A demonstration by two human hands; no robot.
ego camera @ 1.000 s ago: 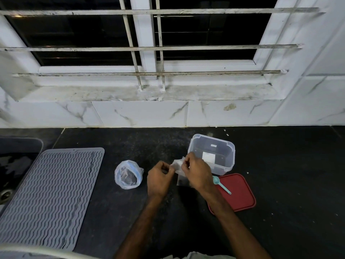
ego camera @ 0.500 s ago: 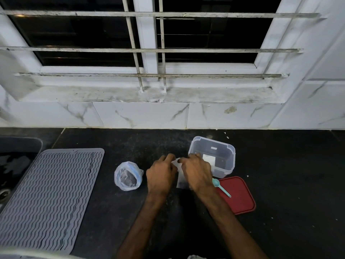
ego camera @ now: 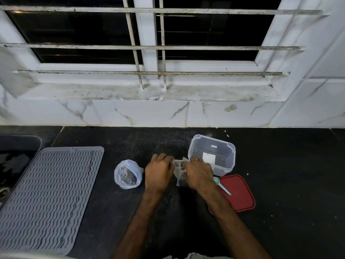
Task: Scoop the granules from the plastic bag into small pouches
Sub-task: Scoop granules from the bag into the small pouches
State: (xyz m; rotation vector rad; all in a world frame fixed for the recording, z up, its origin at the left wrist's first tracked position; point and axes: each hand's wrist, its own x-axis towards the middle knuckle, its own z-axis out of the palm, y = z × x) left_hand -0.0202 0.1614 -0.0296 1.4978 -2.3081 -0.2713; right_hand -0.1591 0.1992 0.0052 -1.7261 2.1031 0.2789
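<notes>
The small pouch [ego camera: 179,173] is a clear plastic sleeve with something dark showing through its lower part. It is held just above the black countertop [ego camera: 289,174], about midway along it and nearer the back edge than the front. The left hand [ego camera: 158,173] pinches the pouch's upper left edge with curled fingers. The right hand [ego camera: 198,174] pinches the upper right edge and covers much of that side.

Just left of the left hand, the plastic bag [ego camera: 127,174] sits on the countertop with its mouth rolled open and dark granules [ego camera: 127,177] inside.

Just behind the right hand stands an open clear container [ego camera: 211,156]. It has a white label [ego camera: 208,157] low inside, and no writing on it can be read. Toward the front edge from it lies a red lid [ego camera: 240,195], flat, with a small teal scoop [ego camera: 222,186] resting across its left edge.

A grey ribbed mat [ego camera: 46,189] covers the countertop's left part, beside a sink [ego camera: 11,161] at the left edge.
</notes>
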